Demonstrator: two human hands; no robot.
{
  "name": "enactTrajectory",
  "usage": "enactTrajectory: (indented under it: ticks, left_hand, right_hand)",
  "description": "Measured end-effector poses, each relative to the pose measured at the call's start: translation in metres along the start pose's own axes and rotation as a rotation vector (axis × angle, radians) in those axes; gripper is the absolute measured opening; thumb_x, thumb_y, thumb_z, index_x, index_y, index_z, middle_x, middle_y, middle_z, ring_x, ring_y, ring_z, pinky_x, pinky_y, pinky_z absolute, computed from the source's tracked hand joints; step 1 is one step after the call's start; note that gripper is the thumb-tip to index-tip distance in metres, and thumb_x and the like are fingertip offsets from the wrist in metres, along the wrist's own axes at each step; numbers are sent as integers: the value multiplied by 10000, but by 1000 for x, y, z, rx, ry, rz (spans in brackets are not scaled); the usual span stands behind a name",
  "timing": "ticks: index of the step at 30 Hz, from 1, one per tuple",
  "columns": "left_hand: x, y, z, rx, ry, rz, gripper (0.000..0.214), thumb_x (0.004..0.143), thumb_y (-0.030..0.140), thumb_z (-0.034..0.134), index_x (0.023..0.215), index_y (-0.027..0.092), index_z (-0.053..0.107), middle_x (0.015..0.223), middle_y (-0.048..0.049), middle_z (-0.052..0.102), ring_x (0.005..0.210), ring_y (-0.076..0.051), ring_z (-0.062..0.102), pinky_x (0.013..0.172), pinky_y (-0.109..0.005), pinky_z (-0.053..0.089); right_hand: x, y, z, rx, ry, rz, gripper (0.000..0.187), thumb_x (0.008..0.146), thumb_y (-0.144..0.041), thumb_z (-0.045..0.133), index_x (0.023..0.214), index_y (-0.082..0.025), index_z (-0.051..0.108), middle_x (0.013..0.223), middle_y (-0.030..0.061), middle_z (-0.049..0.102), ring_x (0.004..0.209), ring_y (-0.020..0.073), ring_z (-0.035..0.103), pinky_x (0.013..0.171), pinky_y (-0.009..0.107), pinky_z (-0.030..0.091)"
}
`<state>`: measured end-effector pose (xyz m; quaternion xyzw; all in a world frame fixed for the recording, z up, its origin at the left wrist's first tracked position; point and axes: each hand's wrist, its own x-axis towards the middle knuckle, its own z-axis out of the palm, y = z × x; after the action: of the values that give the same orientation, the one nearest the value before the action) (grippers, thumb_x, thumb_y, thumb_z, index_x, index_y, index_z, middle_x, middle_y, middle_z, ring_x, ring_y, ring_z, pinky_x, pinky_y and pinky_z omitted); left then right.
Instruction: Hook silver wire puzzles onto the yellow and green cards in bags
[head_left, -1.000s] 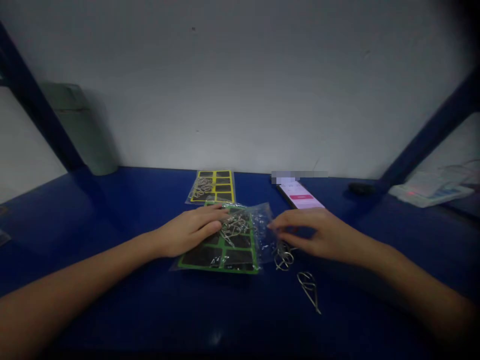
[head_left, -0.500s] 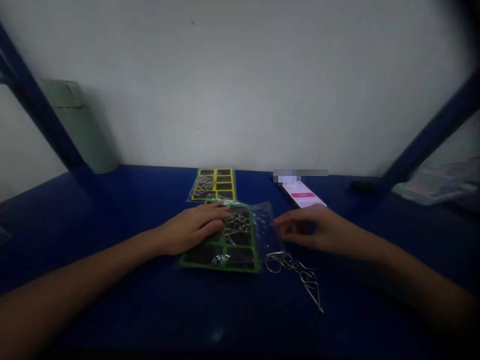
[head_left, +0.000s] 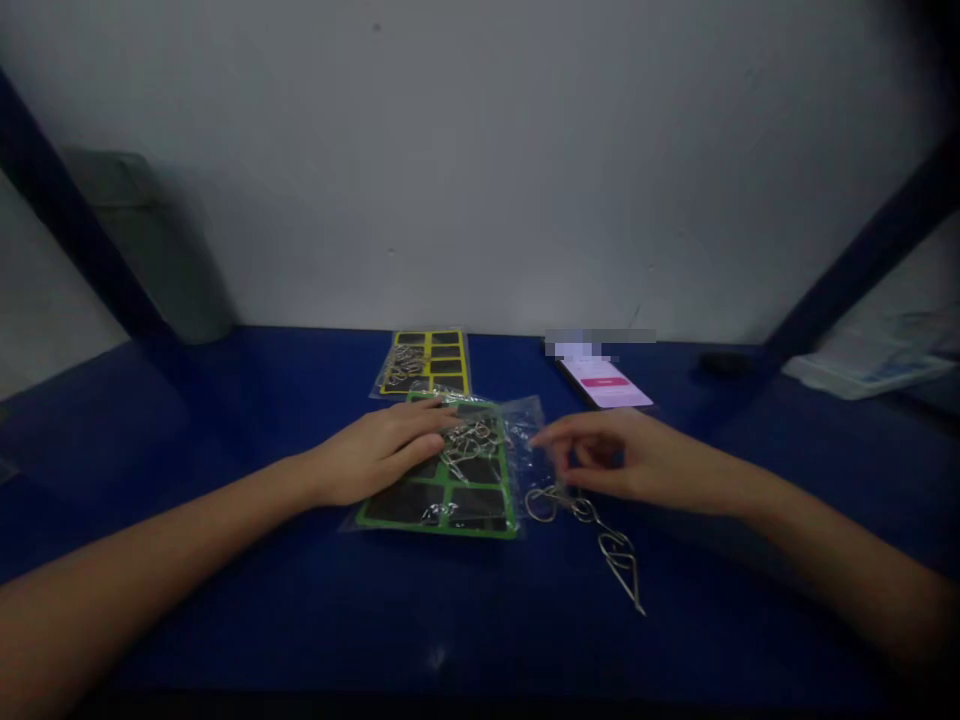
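My left hand (head_left: 375, 455) lies flat, fingers stretched out, on a clear plastic bag holding a green-bordered card with dark panels (head_left: 472, 508). Bent metal wire puzzle pieces (head_left: 472, 440) show inside, beside its fingertips. The bag's clear flap (head_left: 525, 425) sticks out to the right. On that flap rests the index fingertip of my right hand (head_left: 626, 455); its thumb stays apart and the other fingers are partly curled. Below this hand, loose linked metal wire puzzle pieces (head_left: 619, 550) lie on the blue table, their upper end near the flap.
Behind the bag is a similar yellow-bordered card pack (head_left: 448, 366) with metal pieces. A lit phone (head_left: 611, 390) lies at the back right. Further right are a dark object (head_left: 724, 362) and a clear plastic container (head_left: 862, 375). A greenish-grey bottle-like container (head_left: 176, 260) stands at the back left.
My right hand has shifted slightly left, its index finger reaching further onto the clear flap. My left hand remains on the bag. The view has tilted a little.
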<state>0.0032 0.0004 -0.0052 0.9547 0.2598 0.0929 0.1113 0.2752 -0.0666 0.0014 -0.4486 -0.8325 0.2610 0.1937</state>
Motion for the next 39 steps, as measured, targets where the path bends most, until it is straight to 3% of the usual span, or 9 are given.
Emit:
enactTrajectory:
  ticks: [5,10,17,21,24,29,34,39]
  left_hand:
    - [0,0,1,8,2,0,394,919,360,205,1258,226,353,1321,-19,369,1211,-166,321,1012,-330,247]
    - [0,-1,1,2,2,-7,398,916,370,207,1249,224,369,1323,-17,366,1211,-169,325,1012,-330,252]
    - [0,-2,1,13,24,20,387,916,363,220,1241,223,377,1310,-23,386,1199,-169,343,1004,-328,260]
    - [0,-1,1,15,21,24,383,916,361,227,1245,224,368,1310,-22,386,1205,-168,331,1009,-330,252]
    - [0,0,0,13,9,22,386,918,355,219,1249,217,361,1316,-25,376,1213,-166,318,1010,-336,249]
    - [0,1,-1,7,-8,3,390,917,357,218,1254,220,357,1315,-21,378,1223,-164,302,1013,-341,247]
    - [1,-1,0,7,-1,-5,392,915,370,215,1244,226,372,1322,-21,367,1217,-162,312,1013,-341,248]
    - [-1,-1,2,-8,20,2,401,915,370,207,1248,217,371,1315,-27,377,1202,-172,338,1006,-344,259]
  right_hand:
    - [2,9,-2,-90,211,23,368,767,-124,449,1122,-209,402,759,3,501,593,108,470,506,234,425]
    - [5,14,-2,-90,347,15,292,787,-135,411,1070,-205,396,776,10,482,600,112,473,506,239,424]
    - [4,18,-3,-305,247,-9,214,774,-193,475,981,-208,527,852,31,560,665,125,530,573,269,449]
    - [1,15,-5,-304,168,58,381,718,-376,575,1055,-207,522,905,46,588,664,136,545,557,278,463]
    - [0,17,-6,-290,123,66,451,671,-374,625,1084,-227,520,897,38,613,644,138,555,539,276,466]
    - [1,20,-5,-267,122,65,317,712,-267,574,1026,-229,553,788,12,616,583,116,559,496,242,453]
    - [2,15,-4,-360,170,20,327,703,-173,542,1023,-236,549,748,-5,613,529,101,537,501,242,448]
    - [4,8,0,-353,287,-171,195,765,-135,473,905,-209,586,807,17,627,669,124,585,599,266,491]
